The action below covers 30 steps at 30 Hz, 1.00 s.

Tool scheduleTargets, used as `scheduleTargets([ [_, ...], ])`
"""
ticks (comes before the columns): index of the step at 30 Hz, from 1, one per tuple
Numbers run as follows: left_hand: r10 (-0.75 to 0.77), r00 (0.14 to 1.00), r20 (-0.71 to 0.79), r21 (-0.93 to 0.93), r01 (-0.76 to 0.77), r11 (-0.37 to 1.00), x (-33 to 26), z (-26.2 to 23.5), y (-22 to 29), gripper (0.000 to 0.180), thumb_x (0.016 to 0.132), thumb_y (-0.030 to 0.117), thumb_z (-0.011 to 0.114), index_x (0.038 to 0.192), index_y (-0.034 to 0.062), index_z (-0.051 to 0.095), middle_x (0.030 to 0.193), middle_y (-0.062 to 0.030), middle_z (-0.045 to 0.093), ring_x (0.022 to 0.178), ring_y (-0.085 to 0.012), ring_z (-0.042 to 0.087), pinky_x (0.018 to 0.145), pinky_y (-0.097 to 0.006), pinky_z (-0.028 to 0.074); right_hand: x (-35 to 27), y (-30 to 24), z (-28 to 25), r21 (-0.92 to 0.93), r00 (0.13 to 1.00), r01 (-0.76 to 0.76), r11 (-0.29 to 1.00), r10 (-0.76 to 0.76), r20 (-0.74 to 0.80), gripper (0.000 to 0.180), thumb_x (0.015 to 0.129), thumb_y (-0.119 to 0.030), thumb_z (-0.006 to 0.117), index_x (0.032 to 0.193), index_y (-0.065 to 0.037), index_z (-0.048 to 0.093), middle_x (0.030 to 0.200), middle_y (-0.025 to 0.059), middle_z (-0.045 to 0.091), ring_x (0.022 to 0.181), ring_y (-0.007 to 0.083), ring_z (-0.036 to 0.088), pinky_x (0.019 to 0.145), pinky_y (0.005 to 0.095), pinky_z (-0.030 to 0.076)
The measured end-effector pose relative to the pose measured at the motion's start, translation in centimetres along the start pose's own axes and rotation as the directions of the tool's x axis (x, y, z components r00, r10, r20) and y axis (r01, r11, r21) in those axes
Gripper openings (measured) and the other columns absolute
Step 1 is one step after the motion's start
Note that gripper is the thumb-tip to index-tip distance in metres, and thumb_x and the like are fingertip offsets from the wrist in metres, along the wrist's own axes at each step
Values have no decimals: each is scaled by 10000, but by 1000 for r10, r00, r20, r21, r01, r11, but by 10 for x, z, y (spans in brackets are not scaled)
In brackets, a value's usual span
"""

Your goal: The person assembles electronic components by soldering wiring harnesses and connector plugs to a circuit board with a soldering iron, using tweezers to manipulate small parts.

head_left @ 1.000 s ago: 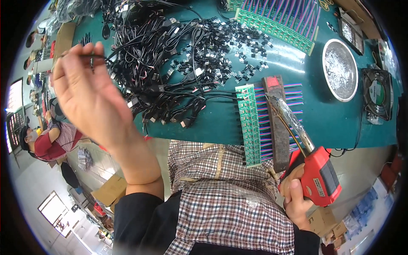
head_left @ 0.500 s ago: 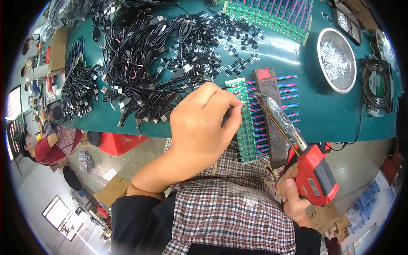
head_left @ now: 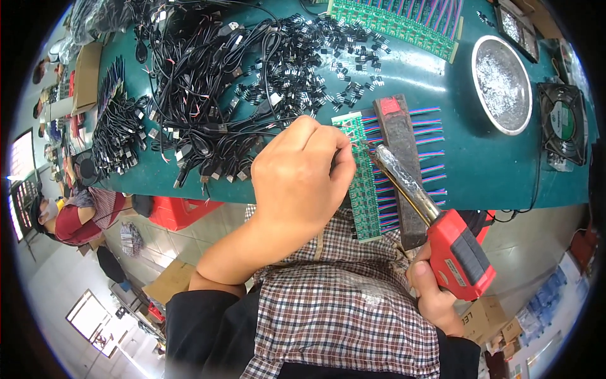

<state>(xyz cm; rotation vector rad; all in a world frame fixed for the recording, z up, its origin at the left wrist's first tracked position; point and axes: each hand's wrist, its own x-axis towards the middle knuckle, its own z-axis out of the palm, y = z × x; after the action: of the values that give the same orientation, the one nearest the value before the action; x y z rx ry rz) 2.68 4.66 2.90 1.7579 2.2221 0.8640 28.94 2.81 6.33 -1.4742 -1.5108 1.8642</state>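
Observation:
My left hand (head_left: 297,174) is closed in a pinch at the left edge of a green circuit board strip (head_left: 363,189). Thin wire ends of a black cable poke out from its fingertips onto the board; most of the cable is hidden by the hand. In my right hand (head_left: 434,294) is a red soldering gun (head_left: 462,256), its tip pointing up and left, close to the board's right edge. Whether the tip touches the board I cannot tell. A dark bar (head_left: 404,183) with a red patch lies across the coloured ribbon wires (head_left: 430,140) that run right from the board.
Tangled black USB cables (head_left: 192,82) and loose small black connectors (head_left: 303,60) cover the table's left and middle. More wired boards (head_left: 391,28) lie at the back. At right are a round bowl (head_left: 503,85) of silvery bits and a fan (head_left: 562,123). Another person (head_left: 79,218) sits at far left.
The soldering gun has shifted a little left, its tip lower along the board. My left hand has moved slightly left and stays pinched.

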Motion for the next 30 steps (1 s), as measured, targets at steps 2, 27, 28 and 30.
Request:
scheduleTargets([
  [2,9,1000,-12,0,-9,1000,-1,1,-1,165,723,46,771,789,94,628,743,-43,569,629,-234,619,541,-348,484,1,-2,1,-4,1000,-8,1000,8,-1,99,942,-89,598,937,-14,534,704,32,495,519,92,438,483,267,383],
  [27,13,1000,-20,30,-12,999,1,1,1,184,706,39,761,767,106,601,729,-40,548,614,-238,601,520,-357,468,-2,3,-4,-70,998,55,996,-56,-11,142,945,-108,595,903,-39,478,701,43,466,464,91,375,447,265,361],
  [28,17,1000,2,34,-17,999,2,-2,2,168,724,29,774,783,86,627,734,-42,585,626,-211,624,530,-332,475,-1,2,-4,-62,998,55,997,-56,-15,149,948,-116,598,901,-39,479,685,38,459,461,91,376,446,265,360],
  [30,19,1000,24,37,-20,999,3,-5,3,154,742,19,787,799,66,652,739,-44,622,638,-185,647,539,-308,482,-2,2,-4,-55,998,56,997,-57,-17,156,950,-124,601,900,-40,479,668,33,453,457,91,376,446,264,359],
])
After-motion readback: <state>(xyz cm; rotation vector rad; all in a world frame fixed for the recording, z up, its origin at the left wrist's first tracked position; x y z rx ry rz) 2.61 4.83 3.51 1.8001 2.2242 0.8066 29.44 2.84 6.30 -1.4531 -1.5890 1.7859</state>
